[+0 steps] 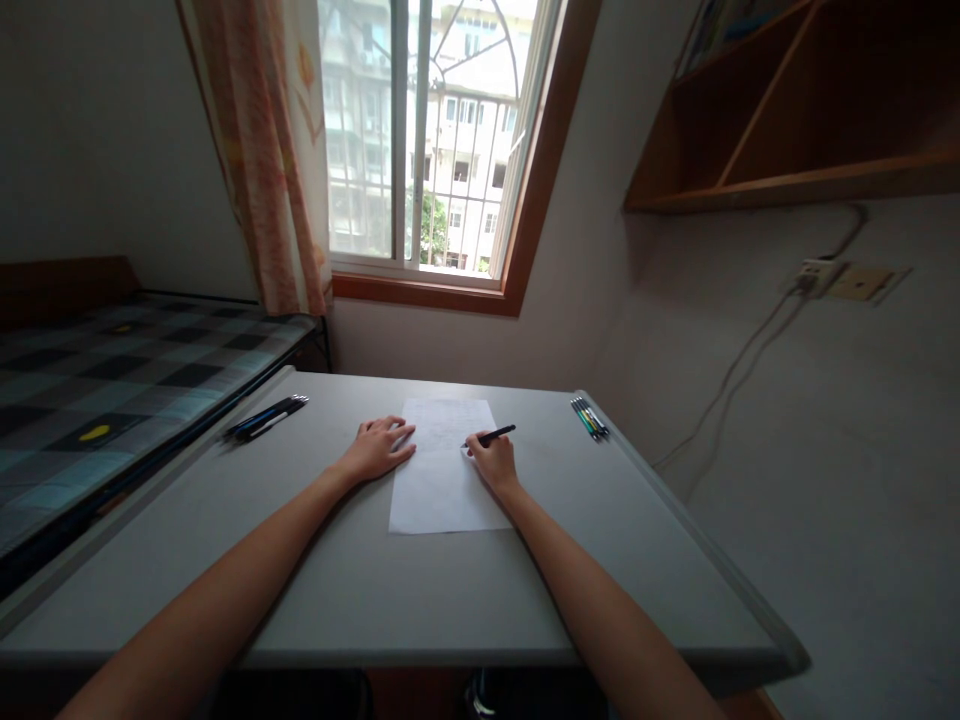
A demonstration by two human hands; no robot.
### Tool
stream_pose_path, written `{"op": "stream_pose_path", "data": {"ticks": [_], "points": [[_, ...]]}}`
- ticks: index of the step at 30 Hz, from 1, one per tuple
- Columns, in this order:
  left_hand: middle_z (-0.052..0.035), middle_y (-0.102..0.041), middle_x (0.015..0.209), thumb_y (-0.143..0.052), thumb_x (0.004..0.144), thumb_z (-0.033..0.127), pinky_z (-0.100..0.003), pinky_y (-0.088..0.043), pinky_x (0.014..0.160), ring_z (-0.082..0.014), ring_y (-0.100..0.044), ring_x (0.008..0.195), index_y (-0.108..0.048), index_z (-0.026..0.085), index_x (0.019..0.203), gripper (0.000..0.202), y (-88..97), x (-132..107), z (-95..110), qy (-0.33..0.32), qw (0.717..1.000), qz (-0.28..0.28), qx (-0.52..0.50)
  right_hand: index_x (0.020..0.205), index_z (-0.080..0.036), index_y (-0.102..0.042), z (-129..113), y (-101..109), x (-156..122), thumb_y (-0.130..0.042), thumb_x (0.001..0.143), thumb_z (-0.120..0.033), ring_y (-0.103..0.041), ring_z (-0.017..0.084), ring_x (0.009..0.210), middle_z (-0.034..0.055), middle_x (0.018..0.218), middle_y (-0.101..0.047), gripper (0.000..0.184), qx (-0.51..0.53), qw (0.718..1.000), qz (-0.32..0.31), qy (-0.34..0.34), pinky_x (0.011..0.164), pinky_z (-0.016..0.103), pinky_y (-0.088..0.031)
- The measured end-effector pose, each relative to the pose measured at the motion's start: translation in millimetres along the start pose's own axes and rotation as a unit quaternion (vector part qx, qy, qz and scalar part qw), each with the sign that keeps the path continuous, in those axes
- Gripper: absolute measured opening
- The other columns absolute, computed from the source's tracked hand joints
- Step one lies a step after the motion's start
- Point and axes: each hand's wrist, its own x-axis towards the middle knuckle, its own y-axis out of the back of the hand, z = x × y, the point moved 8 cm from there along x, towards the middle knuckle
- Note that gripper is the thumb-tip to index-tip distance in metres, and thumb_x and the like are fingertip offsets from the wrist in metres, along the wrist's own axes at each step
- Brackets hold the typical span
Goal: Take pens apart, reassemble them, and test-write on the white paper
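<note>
A white sheet of paper (pixel 442 500) lies on the pale table, with faint writing on its upper half. My right hand (pixel 495 460) rests on the sheet's right side, fingers closed around a dark pen (pixel 498 436). The pen's tip points left and down at the paper, near the middle of the sheet; whether it touches cannot be made out. Flat on the sheet's left edge lies my left hand (pixel 376 450), its fingers spread and partly on the paper, holding nothing.
On the table (pixel 330 590), several dark pens (pixel 266 418) lie at the far left and several more pens (pixel 590 419) at the far right. A bed (pixel 150 370) stands left of the table. Cables (pixel 739 365) hang along the right wall, below a wooden shelf (pixel 795 183).
</note>
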Motion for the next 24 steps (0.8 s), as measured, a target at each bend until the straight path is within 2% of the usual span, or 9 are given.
{"op": "stream_pose_path", "data": {"ticks": [9,24], "points": [[-0.0051,-0.048,0.125,-0.039,0.08,0.052,-0.042,-0.024,0.097,-0.0245,-0.043,0.113,-0.053,0.031,0.118,0.045,0.0,0.7,-0.3,0.006,1.0,-0.001,0.0,0.058,-0.017,-0.066,-2.8,-2.9,-0.5,-0.045,0.074,-0.024,-0.063,0.016,0.059,0.0031,0.055,-0.066,0.027,-0.025,0.999,-0.006,0.022,0.062,0.021,-0.042],[-0.0056,-0.048,0.125,-0.037,0.081,0.054,-0.043,-0.024,0.097,-0.0244,-0.044,0.113,-0.052,0.031,0.118,0.047,-0.5,0.8,-0.2,-0.003,1.0,0.003,0.003,0.059,-0.017,-0.064,1.2,-4.9,0.7,-0.044,0.072,-0.026,-0.062,0.015,0.059,0.0019,0.053,-0.064,0.025,-0.011,1.0,-0.012,0.021,0.061,0.02,-0.042]]}}
